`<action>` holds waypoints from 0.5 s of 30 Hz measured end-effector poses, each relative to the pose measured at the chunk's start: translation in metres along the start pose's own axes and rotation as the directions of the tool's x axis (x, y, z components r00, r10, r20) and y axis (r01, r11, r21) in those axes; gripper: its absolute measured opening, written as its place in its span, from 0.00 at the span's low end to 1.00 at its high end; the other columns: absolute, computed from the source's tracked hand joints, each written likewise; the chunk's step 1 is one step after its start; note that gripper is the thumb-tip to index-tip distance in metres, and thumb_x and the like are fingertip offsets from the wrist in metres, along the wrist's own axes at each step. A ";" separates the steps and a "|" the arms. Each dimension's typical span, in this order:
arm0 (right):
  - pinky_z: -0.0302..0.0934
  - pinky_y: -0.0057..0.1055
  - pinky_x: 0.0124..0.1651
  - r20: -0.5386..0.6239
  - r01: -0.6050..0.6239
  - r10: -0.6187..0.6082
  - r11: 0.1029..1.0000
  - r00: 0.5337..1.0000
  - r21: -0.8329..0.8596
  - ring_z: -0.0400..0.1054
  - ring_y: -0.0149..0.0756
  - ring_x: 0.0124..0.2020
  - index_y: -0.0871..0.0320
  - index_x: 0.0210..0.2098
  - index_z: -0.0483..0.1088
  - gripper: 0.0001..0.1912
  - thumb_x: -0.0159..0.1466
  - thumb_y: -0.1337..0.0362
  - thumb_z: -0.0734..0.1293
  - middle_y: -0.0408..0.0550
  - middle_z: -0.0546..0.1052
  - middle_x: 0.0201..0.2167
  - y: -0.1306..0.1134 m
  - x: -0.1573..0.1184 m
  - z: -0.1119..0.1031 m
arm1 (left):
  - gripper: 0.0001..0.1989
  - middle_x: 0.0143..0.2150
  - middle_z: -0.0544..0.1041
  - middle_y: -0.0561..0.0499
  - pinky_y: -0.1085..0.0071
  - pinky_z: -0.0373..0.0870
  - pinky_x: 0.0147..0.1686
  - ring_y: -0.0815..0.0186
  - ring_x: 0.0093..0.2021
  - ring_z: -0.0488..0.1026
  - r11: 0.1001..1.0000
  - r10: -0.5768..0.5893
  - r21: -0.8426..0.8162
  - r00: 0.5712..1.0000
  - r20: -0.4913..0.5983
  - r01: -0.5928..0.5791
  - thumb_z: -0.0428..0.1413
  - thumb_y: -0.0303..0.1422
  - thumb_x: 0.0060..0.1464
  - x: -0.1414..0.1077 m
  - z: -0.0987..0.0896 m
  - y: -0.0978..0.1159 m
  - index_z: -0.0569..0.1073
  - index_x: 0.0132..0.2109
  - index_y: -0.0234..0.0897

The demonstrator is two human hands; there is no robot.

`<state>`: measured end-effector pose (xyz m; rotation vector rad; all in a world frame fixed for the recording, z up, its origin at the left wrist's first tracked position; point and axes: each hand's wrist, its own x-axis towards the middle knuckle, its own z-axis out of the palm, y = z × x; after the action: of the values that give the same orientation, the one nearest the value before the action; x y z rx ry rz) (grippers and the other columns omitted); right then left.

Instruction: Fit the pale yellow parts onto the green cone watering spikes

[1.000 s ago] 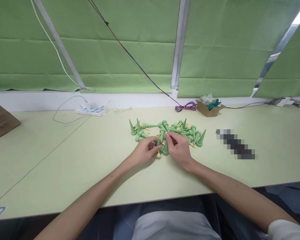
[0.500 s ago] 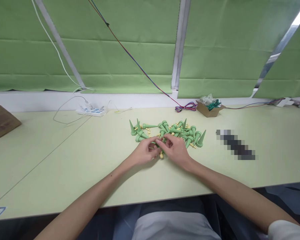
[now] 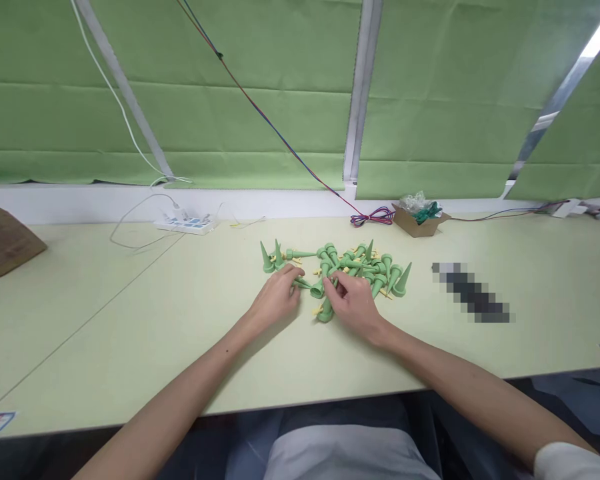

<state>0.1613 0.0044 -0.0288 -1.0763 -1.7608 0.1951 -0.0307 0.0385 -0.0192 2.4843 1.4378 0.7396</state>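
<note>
My left hand (image 3: 278, 293) is closed around a green plastic cone-shaped spike (image 3: 302, 284), whose narrow tip pokes out to the right past the fingers. In my right hand (image 3: 354, 300), thumb and fingers pinch another green spike (image 3: 317, 291), its wide hollow end facing left toward me. Just below that hand lies a green spike with a yellow stem (image 3: 324, 312). Behind both hands spreads a pile of green spikes (image 3: 353, 262), several with small yellow valve pieces. Two spikes (image 3: 267, 259) stand point-up at the pile's left end.
A small cardboard box (image 3: 417, 223) holding clear and green plastic stands at the back, beside a coiled cable (image 3: 375, 217). A power strip (image 3: 187, 223) lies at the back left, a brown paper bag (image 3: 5, 243) farther left. A pixelated dark object (image 3: 473, 293) is on the right.
My left hand has moved left, away from the right hand, and has taken hold of a spike lying there. The right hand has stayed almost in place; the spike it holds now shows.
</note>
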 end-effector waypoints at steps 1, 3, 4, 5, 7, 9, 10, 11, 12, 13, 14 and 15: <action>0.47 0.25 0.24 -0.018 0.011 -0.011 1.000 1.000 0.002 0.50 0.25 0.16 0.57 0.23 0.59 0.17 0.68 0.62 0.61 0.35 0.56 0.14 -0.001 0.000 0.000 | 0.22 0.54 0.74 0.44 0.59 0.72 0.48 0.56 0.49 0.74 1.000 -0.004 0.029 1.000 0.019 0.003 0.46 0.21 0.53 -0.001 0.001 -0.001 0.72 0.53 0.37; 0.47 0.25 0.23 -0.062 0.035 -0.034 0.999 0.998 0.010 0.49 0.25 0.15 0.57 0.23 0.60 0.16 0.68 0.63 0.62 0.34 0.55 0.13 -0.002 0.000 -0.001 | 0.25 0.58 0.72 0.44 0.57 0.71 0.51 0.54 0.52 0.73 0.997 -0.012 0.072 0.998 0.056 0.008 0.46 0.21 0.53 -0.002 0.002 -0.003 0.70 0.56 0.38; 0.47 0.25 0.22 -0.085 0.051 -0.050 0.999 0.995 0.016 0.49 0.25 0.15 0.57 0.23 0.60 0.16 0.68 0.64 0.62 0.34 0.55 0.13 -0.003 0.000 -0.001 | 0.25 0.60 0.71 0.45 0.57 0.71 0.52 0.54 0.54 0.73 0.996 -0.018 0.088 0.997 0.071 0.012 0.45 0.21 0.53 -0.002 0.003 -0.004 0.70 0.57 0.38; 0.46 0.25 0.21 -0.108 0.074 -0.071 0.997 0.992 0.022 0.49 0.24 0.15 0.57 0.23 0.61 0.15 0.67 0.64 0.62 0.34 0.54 0.13 -0.004 0.000 -0.002 | 0.26 0.60 0.71 0.45 0.57 0.71 0.53 0.54 0.55 0.73 0.995 -0.024 0.099 0.996 0.083 0.016 0.45 0.21 0.53 -0.001 0.003 -0.006 0.69 0.58 0.39; 0.46 0.24 0.21 -0.141 0.142 -0.137 0.989 0.981 0.028 0.49 0.24 0.15 0.57 0.24 0.63 0.14 0.67 0.66 0.62 0.34 0.55 0.13 -0.008 -0.002 -0.004 | 0.27 0.62 0.70 0.46 0.58 0.69 0.55 0.55 0.58 0.71 0.994 -0.027 0.109 0.994 0.103 0.016 0.44 0.21 0.54 0.000 0.005 -0.009 0.68 0.60 0.39; 0.48 0.24 0.21 -0.142 0.241 -0.236 0.970 0.961 0.017 0.52 0.24 0.15 0.58 0.26 0.65 0.12 0.67 0.67 0.62 0.35 0.58 0.14 -0.013 -0.004 -0.006 | 0.28 0.65 0.67 0.47 0.59 0.67 0.58 0.55 0.62 0.68 0.993 -0.027 0.119 0.992 0.120 0.012 0.44 0.22 0.55 0.001 0.006 -0.011 0.67 0.61 0.39; 0.49 0.24 0.22 -0.127 0.296 -0.293 0.955 0.948 0.005 0.53 0.24 0.16 0.58 0.27 0.65 0.11 0.67 0.67 0.62 0.36 0.59 0.15 -0.016 -0.005 -0.007 | 0.28 0.67 0.66 0.46 0.58 0.66 0.59 0.55 0.63 0.66 0.992 -0.028 0.128 0.991 0.128 0.011 0.43 0.22 0.56 0.002 0.007 -0.012 0.67 0.62 0.38; 0.49 0.24 0.22 -0.091 0.342 -0.343 0.939 0.935 -0.019 0.53 0.25 0.17 0.58 0.28 0.66 0.11 0.68 0.68 0.61 0.36 0.61 0.16 -0.019 -0.006 -0.009 | 0.27 0.67 0.65 0.46 0.58 0.66 0.59 0.55 0.63 0.66 0.990 -0.031 0.138 0.990 0.138 0.012 0.43 0.22 0.56 0.002 0.007 -0.013 0.67 0.62 0.39; 0.48 0.25 0.22 -0.034 0.386 -0.388 0.921 0.921 -0.042 0.54 0.25 0.17 0.58 0.28 0.66 0.11 0.68 0.68 0.60 0.38 0.63 0.17 -0.022 -0.006 -0.010 | 0.27 0.67 0.65 0.46 0.58 0.68 0.57 0.54 0.62 0.68 0.990 -0.031 0.142 0.989 0.147 0.010 0.43 0.22 0.56 0.002 0.007 -0.013 0.67 0.61 0.39; 0.48 0.26 0.23 0.031 0.423 -0.422 0.904 0.906 -0.057 0.54 0.26 0.18 0.58 0.28 0.65 0.12 0.68 0.68 0.60 0.39 0.65 0.18 -0.026 -0.005 -0.012 | 0.26 0.65 0.67 0.45 0.59 0.70 0.54 0.54 0.59 0.71 0.990 -0.029 0.139 0.988 0.155 0.008 0.43 0.22 0.56 0.002 0.007 -0.013 0.68 0.60 0.39; 0.48 0.26 0.23 0.100 0.439 -0.432 0.896 0.897 -0.067 0.54 0.26 0.19 0.58 0.28 0.65 0.12 0.69 0.67 0.59 0.40 0.65 0.18 -0.030 -0.003 -0.014 | 0.25 0.63 0.69 0.45 0.61 0.72 0.49 0.55 0.54 0.74 0.992 -0.024 0.129 0.987 0.156 0.004 0.44 0.22 0.55 0.001 0.007 -0.013 0.70 0.58 0.40; 0.48 0.26 0.23 0.146 0.442 -0.429 0.894 0.891 -0.071 0.55 0.26 0.19 0.58 0.27 0.64 0.13 0.69 0.67 0.59 0.40 0.66 0.19 -0.033 0.001 -0.016 | 0.24 0.60 0.72 0.45 0.62 0.73 0.45 0.56 0.50 0.76 0.993 -0.025 0.115 0.990 0.138 0.009 0.44 0.22 0.55 0.001 0.007 -0.012 0.72 0.55 0.41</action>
<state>0.1552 -0.0199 -0.0021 -0.7217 -2.0996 -0.1112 -0.0360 0.0464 -0.0298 2.5471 1.4872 0.4822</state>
